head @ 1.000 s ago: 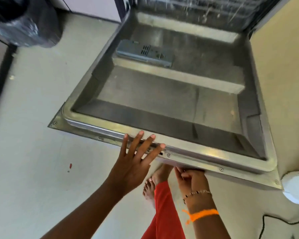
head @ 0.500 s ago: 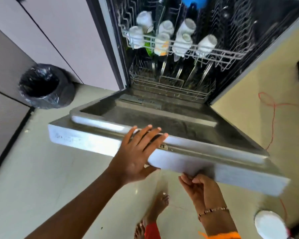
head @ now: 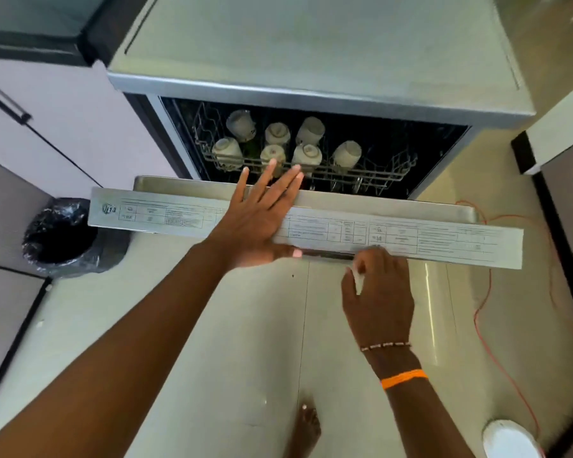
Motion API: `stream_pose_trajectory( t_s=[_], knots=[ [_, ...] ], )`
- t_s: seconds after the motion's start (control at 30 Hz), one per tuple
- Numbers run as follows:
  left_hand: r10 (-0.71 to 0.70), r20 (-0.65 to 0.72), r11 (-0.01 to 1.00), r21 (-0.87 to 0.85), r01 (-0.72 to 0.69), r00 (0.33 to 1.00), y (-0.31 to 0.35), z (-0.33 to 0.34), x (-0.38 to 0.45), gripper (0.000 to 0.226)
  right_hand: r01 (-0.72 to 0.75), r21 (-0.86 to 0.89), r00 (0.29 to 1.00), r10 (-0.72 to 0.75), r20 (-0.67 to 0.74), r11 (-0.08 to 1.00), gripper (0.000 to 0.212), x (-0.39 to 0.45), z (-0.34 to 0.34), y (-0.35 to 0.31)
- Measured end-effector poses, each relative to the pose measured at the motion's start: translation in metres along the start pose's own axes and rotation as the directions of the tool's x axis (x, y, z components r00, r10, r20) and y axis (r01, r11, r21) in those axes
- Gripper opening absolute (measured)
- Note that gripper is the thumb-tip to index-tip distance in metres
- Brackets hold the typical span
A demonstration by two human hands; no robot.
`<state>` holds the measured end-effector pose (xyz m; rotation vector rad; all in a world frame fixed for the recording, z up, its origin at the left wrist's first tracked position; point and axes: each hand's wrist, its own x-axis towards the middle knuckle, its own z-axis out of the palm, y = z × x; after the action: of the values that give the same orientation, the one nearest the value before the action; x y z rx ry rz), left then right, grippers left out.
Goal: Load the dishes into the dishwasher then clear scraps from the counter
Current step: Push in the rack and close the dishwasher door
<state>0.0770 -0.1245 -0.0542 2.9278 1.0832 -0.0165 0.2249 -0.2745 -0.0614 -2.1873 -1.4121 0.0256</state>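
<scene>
A: Where are the hands on the dishwasher door (head: 444, 241)?

B: Both are on its top edge. The left hand (head: 262, 216) lies flat with fingers spread, palm over the edge and thumb tucked under the lip. The right hand (head: 376, 282) sits just right of it and nearer the body, fingers curled up under the lip at what looks like the handle recess. Neither is clamped shut: the left is plainly spread, the right hooked, not fisted.

A: And which way does the door run?

B: Its long axis runs left to right across both hands, and they sit near its middle. The door is part-raised; the opening lies straight ahead, beyond the fingertips.

A: The dishes?

B: White cups (head: 306, 155) sit upside down in the upper rack (head: 377, 173), just past the left hand's fingertips, inside the dishwasher. The loading looks done, I'd say.

A: So the next move?

B: Likely a push forward and up to close it. The left hand is the nearer one to the opening.
</scene>
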Motion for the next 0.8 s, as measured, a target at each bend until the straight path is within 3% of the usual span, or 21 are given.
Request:
stream_pose_trajectory(
  t_s=[0.03,0.13,0.23,0.47,0.63,0.8],
  knots=[
    [-0.001,-0.024,1.0,0.024,0.002,1.0,-0.004,-0.002,0.007,0.113,0.119,0.012,0.991,-0.118,-0.06,0.993,0.026,0.013,0.005,-0.005],
    [-0.012,-0.078,0.999,0.044,0.015,0.997,-0.014,-0.006,0.027,0.114,0.244,-0.126,0.97,-0.239,0.052,0.962,0.086,0.072,0.023,-0.008],
    [-0.01,-0.142,1.0,0.019,0.013,0.99,-0.025,-0.011,0.05,0.113,0.33,-0.27,0.944,-0.306,0.127,0.905,0.107,0.116,0.031,-0.01],
    [-0.004,-0.394,0.987,0.149,0.068,0.919,-0.058,-0.023,0.118,0.112,0.378,-0.377,0.913,-0.407,0.004,0.846,0.104,0.197,0.043,-0.011],
    [-0.008,-0.631,0.98,0.148,0.13,0.776,-0.058,0.007,0.137,0.068,0.396,-0.367,0.844,-0.491,-0.217,0.842,0.07,0.22,0.068,-0.001],
    [-0.02,-0.745,0.97,0.147,0.194,0.667,-0.056,0.023,0.155,0.056,0.373,-0.388,0.759,-0.518,-0.395,0.843,0.06,0.228,0.087,0.005]
  ],
)
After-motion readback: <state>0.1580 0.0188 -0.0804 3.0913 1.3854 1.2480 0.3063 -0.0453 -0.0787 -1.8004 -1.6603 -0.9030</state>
